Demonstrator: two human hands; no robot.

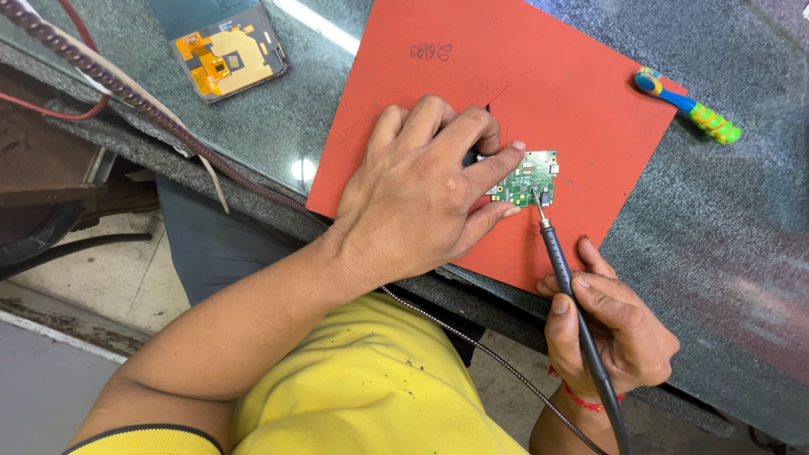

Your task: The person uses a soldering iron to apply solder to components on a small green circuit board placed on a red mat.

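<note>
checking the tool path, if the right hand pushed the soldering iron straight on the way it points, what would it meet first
The small green circuit board. The right hand aims the soldering iron up and slightly left, with its tip at the board's lower edge. The left hand's fingers pin that board to the red mat.

The person wears a bright yellow short-sleeved shirt, flecked here and there with small dark specks. Above the left hand (421,202) the arm is bare up to a sleeve hem edged in a thin dark band. Just behind the right hand (613,324) a thin red thread circles the wrist. Dark trousers show below the shirt.
</note>
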